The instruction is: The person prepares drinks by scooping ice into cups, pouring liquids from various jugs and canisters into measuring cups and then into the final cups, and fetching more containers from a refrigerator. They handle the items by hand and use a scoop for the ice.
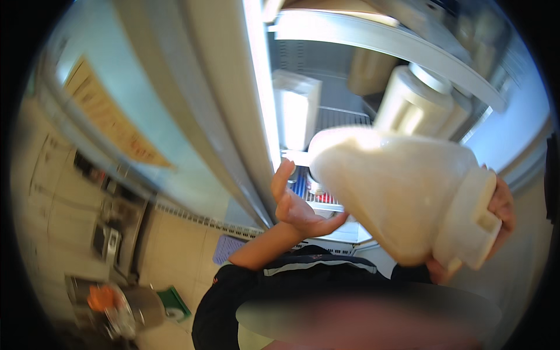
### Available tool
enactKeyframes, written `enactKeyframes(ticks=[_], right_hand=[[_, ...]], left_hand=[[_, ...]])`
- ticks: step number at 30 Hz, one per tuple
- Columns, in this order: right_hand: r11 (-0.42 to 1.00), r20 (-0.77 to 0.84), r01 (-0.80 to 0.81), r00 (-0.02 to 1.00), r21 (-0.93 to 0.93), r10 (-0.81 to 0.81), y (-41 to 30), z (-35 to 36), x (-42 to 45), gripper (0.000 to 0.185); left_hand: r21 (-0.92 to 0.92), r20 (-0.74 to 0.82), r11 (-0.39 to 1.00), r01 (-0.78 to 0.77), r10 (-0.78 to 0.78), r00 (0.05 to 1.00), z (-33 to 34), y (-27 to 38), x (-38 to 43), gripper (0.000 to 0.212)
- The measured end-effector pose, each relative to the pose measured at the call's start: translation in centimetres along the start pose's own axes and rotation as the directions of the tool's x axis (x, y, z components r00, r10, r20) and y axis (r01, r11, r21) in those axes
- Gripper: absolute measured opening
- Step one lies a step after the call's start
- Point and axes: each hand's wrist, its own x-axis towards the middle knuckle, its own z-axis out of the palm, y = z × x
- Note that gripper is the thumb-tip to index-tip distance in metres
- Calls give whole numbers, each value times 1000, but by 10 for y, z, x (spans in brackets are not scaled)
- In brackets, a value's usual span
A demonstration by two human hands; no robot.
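My right hand (503, 210) grips a large whitish plastic container (389, 192) at its notched end piece, with most of the fingers hidden behind it. The container is tilted, its rounded end pointing left into an upright refrigerator. To its left, my left hand (302, 214) is spread with the palm turned up and holds nothing. One of its digits reaches the container's lower edge; whether it touches cannot be told. Behind the container, a cream-coloured jug with a white lid (413, 103) and a pale box-shaped container (297, 113) stand on the refrigerator's wire shelf (343, 117).
A glass refrigerator door (175, 153) with a tan paper note (113, 118) bearing writing stands at the left. An upper shelf edge (372, 39) crosses above the jug. A purple mat (227, 248), a metal pot (146, 306) and a green object (175, 302) are lower left.
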Motion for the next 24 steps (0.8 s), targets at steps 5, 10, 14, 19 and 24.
enactKeyframes(ticks=[5,10,14,19,24], right_hand=[[855,33,82,993,511,-115,34,39,-9,90],[968,53,-189,982,168,183,-1,120,-37,83],[999,176,-21,984,-42,28,-37,211,-50,76],[849,72,-175,984,498,161,-8,332,-102,55],[674,376,-737,639,49,671,45,474,-216,43]], left_hand=[[1,368,940,342,-318,874,-64,79,19,78],[182,248,862,473,-506,826,-121,95,-20,68],[179,148,819,545,-570,808,-200,82,-31,73],[400,23,675,619,-683,730,-315,85,-41,72],[641,-280,381,666,-692,665,-430,121,-63,73]])
